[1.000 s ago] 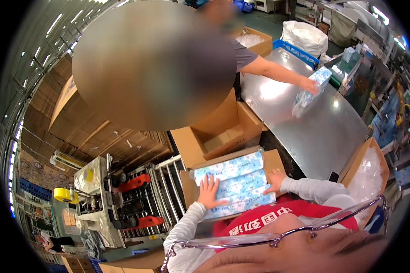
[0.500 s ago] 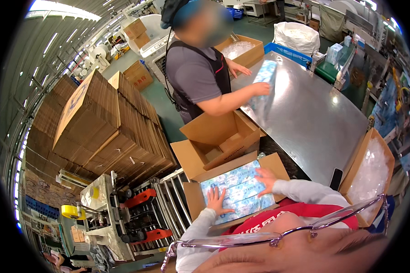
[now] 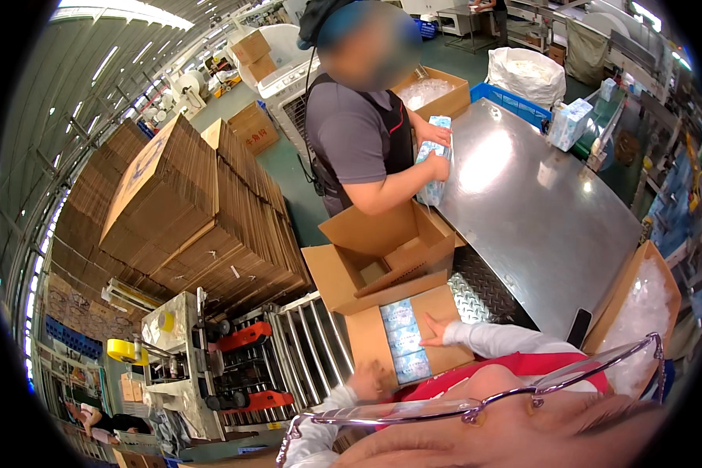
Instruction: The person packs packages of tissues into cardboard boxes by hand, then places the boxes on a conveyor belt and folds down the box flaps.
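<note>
A cardboard carton (image 3: 369,335) in front of me holds blue-and-white printed packs (image 3: 404,339), three of them visible in a strip between two end flaps folded inward. On the right-hand flap lies my right hand (image 3: 438,331), its fingers stretched out and nothing in it. My left hand (image 3: 369,380) is at the near left corner of the carton, against the left-hand flap; motion smears its fingers. Just beyond stands an open carton (image 3: 390,253). Over the metal table's edge, a co-worker grips a blue-and-white pack (image 3: 435,168) in both hands.
A steel table (image 3: 522,210) extends to the right, with a phone (image 3: 578,326) at its near edge. Left of the carton are a roller conveyor (image 3: 312,339) and a taping machine (image 3: 175,351). Flattened cartons (image 3: 203,218) are stacked behind. A box of clear plastic (image 3: 639,320) stands right.
The carton's two end flaps have folded in over the packs, with my hands now at the flaps instead of on the packs. The co-worker's pack has moved left, now held by both hands.
</note>
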Demonstrator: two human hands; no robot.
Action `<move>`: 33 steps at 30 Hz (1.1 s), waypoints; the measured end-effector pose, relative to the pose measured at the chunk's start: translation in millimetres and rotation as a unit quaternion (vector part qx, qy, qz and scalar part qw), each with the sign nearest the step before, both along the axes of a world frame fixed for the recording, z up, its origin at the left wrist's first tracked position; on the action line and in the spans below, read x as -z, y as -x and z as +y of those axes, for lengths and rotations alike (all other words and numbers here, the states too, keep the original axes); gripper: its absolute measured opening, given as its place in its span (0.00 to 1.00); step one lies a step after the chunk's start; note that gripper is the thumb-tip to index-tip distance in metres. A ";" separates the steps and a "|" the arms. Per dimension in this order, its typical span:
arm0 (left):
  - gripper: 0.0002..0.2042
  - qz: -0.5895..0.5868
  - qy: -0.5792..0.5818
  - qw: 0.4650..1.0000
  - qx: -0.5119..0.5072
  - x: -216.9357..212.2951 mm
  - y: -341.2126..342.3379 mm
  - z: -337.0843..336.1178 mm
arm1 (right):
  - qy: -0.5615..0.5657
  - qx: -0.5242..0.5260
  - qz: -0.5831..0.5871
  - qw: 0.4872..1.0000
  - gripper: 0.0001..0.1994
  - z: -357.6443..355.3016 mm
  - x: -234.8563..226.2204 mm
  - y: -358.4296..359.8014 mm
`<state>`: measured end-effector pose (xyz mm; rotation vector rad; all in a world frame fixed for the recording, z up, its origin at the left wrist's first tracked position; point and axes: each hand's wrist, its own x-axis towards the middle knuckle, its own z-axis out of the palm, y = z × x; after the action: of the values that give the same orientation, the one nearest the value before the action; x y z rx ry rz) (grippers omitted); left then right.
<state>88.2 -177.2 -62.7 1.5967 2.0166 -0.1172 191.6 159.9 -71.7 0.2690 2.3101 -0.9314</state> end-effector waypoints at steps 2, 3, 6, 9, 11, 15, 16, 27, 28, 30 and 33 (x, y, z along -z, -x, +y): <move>0.55 0.058 -0.012 0.996 -0.061 -22.0 40.6 39.0 | -0.075 -0.060 0.095 0.991 0.52 0.0 -19.3 21.0; 0.60 0.094 -0.074 0.981 -0.150 -24.3 44.3 46.2 | -0.114 -0.097 0.143 0.978 0.50 3.6 -26.2 28.0; 0.74 0.087 0.017 0.871 -0.483 32.8 31.6 48.8 | -0.300 -0.011 0.487 0.820 0.44 21.5 -41.7 52.1; 0.75 -0.124 -0.295 0.789 -0.524 73.5 18.9 27.3 | -0.312 0.028 0.448 0.838 0.42 20.4 -30.3 32.5; 0.62 -0.177 -0.389 0.726 -0.539 105.6 6.6 10.8 | -0.266 0.007 0.505 0.821 0.42 7.5 14.6 -14.3; 0.50 -0.167 -0.370 0.635 -0.658 129.1 -20.6 24.9 | -0.229 -0.094 0.383 0.890 0.35 14.6 93.6 -69.3; 0.50 -0.153 -0.352 0.644 -0.662 127.0 -17.1 32.5 | -0.208 -0.084 0.368 0.902 0.33 20.3 96.3 -62.6; 0.52 -0.114 -0.365 0.688 -0.616 88.7 88.3 -48.1 | 0.080 0.415 0.163 0.892 0.33 -50.0 213.0 -61.0; 0.49 0.003 -0.318 0.729 -0.606 52.2 124.4 -89.5 | 0.129 0.426 0.154 0.882 0.34 -117.5 206.9 -36.2; 0.43 0.211 -0.270 0.774 -0.532 53.6 141.7 -125.8 | 0.174 0.388 0.152 0.892 0.36 -208.9 178.8 36.6; 0.40 0.221 -0.214 0.849 -0.429 61.9 145.9 -185.2 | 0.114 0.303 0.142 0.936 0.39 -308.1 147.6 158.0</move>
<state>-57.7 -362.5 -124.6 0.7504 3.1079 0.3616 33.7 -148.2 -219.3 0.8253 2.3820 -1.6192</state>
